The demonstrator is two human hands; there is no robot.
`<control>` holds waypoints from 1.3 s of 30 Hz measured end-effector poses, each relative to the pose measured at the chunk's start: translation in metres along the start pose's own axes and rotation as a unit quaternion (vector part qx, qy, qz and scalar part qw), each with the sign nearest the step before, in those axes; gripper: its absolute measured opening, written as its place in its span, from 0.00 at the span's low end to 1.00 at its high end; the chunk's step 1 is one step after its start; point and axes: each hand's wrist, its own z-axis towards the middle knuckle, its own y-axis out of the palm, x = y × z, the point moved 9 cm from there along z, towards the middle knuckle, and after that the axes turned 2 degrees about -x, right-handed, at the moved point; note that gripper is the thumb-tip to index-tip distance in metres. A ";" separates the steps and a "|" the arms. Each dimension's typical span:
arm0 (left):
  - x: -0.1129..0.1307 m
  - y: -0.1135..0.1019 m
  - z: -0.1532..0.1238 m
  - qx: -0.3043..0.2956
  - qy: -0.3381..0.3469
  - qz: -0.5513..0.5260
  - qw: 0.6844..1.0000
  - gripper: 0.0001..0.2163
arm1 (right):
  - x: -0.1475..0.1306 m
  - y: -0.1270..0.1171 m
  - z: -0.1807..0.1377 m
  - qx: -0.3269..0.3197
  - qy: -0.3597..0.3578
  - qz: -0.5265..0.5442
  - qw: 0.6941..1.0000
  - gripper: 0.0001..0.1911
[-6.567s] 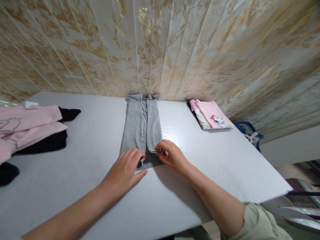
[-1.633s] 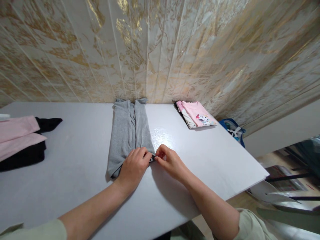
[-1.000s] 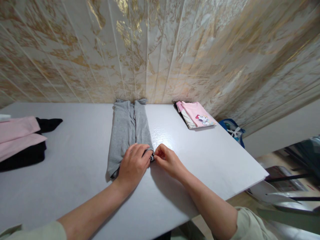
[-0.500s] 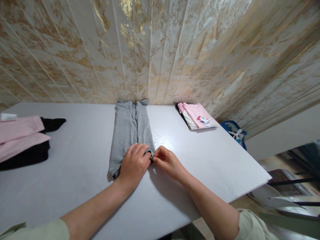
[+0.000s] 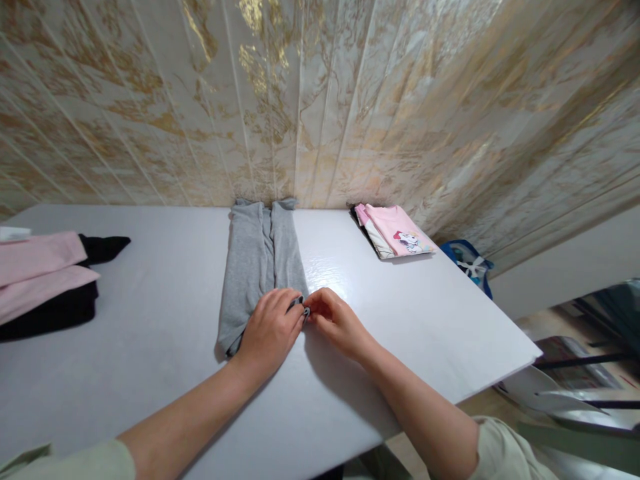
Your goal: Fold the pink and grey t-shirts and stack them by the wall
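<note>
A grey garment (image 5: 249,260), folded into a long narrow strip, lies on the white table with its far end against the wall. Over its near end rests my left hand (image 5: 273,327), fingers together and curled round bunched fabric; a darker inner side shows by the fingertips. My right hand (image 5: 337,322) pinches the near right corner of the same garment between thumb and fingers, close beside the left fingertips. Part of the near edge is hidden under my left hand.
At the left on the table (image 5: 165,373) lie pink clothes (image 5: 43,257) with black cloth (image 5: 55,313). A folded stack topped by a pink shirt with a cartoon dog (image 5: 395,230) sits at the back right. Beyond the right edge is a blue bag (image 5: 465,260).
My right hand has moved slightly up with the pinched corner of the grey garment. The left hand has shifted a little to the right, toward the right hand.
</note>
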 end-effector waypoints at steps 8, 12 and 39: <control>-0.001 -0.001 0.002 -0.017 -0.010 -0.008 1.000 0.07 | -0.015 0.001 -0.003 -0.010 -0.053 -0.144 0.988 0.12; 0.001 -0.004 -0.002 -0.027 -0.005 -0.041 0.999 0.08 | -0.016 -0.006 -0.002 -0.017 -0.048 -0.164 0.985 0.12; -0.022 -0.009 -0.027 -0.122 -0.064 -0.072 0.988 0.06 | -0.004 0.000 -0.007 -0.024 0.043 -0.347 0.937 0.10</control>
